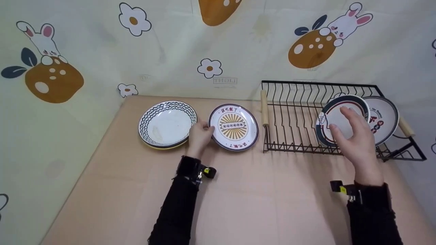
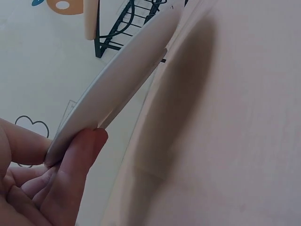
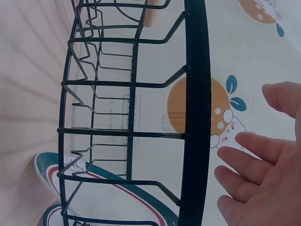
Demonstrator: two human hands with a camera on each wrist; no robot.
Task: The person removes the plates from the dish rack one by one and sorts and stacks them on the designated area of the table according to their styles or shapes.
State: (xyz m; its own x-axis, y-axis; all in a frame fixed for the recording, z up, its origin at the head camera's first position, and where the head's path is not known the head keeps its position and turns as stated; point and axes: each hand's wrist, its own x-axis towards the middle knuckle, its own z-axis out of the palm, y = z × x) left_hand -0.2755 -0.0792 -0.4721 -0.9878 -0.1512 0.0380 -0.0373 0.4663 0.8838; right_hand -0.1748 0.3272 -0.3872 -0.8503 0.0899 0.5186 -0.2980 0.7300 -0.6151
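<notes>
My left hand (image 1: 200,136) pinches the left edge of a white plate (image 1: 233,127) with a yellow sunburst and red characters. In the left wrist view this plate (image 2: 113,80) is tilted above the table, its shadow falling beside it, and the thumb presses its underside. My right hand (image 1: 359,143) is held up before the rack with fingers spread and nothing in it. Behind it a plate with a dark green and red rim (image 1: 340,119) stands in the black wire dish rack (image 1: 289,129). Farther right in the rack is a white plate with a dark edge (image 1: 386,119).
A deep dish with a black wavy rim (image 1: 167,124) sits at the left, over another piece with a yellow edge. The rack has wooden handles (image 1: 264,108) at its ends. A patterned cloth wall (image 1: 170,51) rises behind the table (image 1: 245,197).
</notes>
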